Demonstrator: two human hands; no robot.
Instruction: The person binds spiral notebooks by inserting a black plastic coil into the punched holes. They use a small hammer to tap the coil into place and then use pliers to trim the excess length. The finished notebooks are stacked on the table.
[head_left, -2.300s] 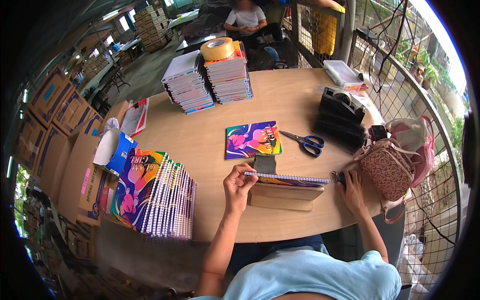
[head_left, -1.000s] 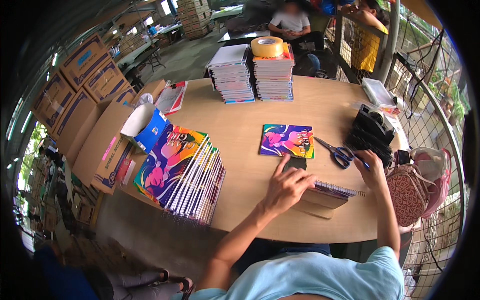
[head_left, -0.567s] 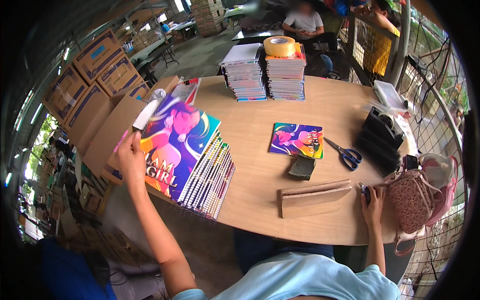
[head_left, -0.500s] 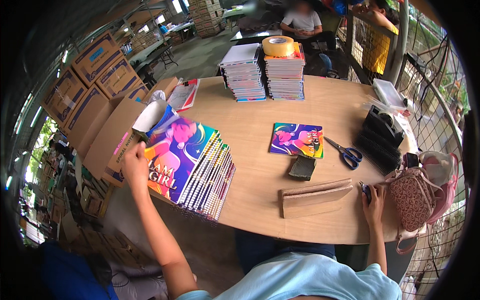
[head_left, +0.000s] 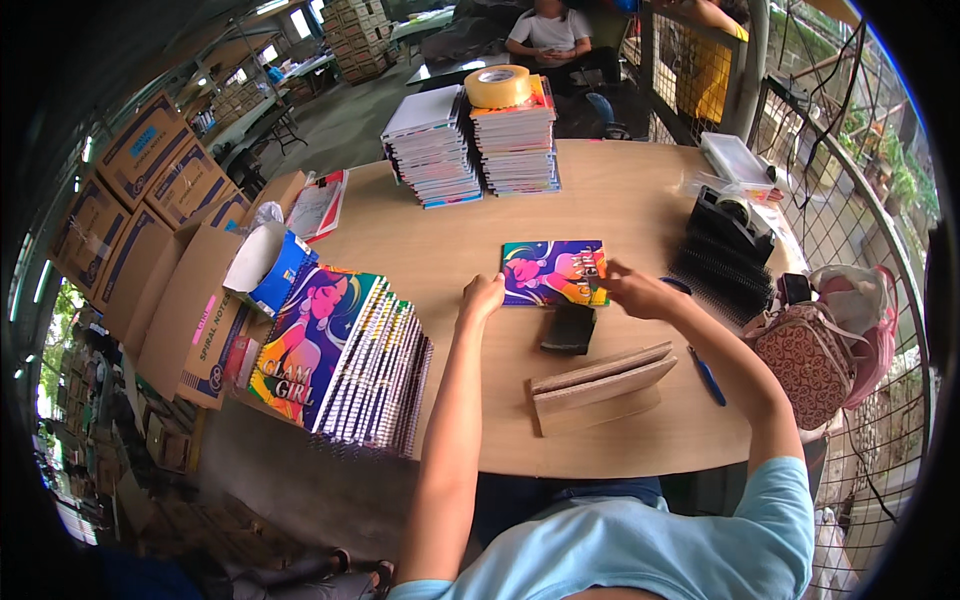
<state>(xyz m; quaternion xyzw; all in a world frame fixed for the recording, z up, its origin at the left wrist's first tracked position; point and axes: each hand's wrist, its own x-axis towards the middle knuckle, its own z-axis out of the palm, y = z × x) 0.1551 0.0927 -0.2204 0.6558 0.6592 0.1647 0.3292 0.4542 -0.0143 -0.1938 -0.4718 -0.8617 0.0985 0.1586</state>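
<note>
Notebook (head_left: 545, 272): flat on the desk (head_left: 400, 240), long axis left to right, between the left hand (head_left: 484, 296) and the right hand (head_left: 634, 290)
Left hand: at its left edge, by the near corner
Right hand: over its right edge, about equally close
Grip: 2 hands apart; cannot tell whether either clamps the notebook
Dark block (head_left: 570, 330): just nearside
Folded cardboard (head_left: 604, 388): nearer still

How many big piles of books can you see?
3: a colourful pile at front left; across the table, a white-topped pile and a tape-topped pile. Others may be hidden.
</note>
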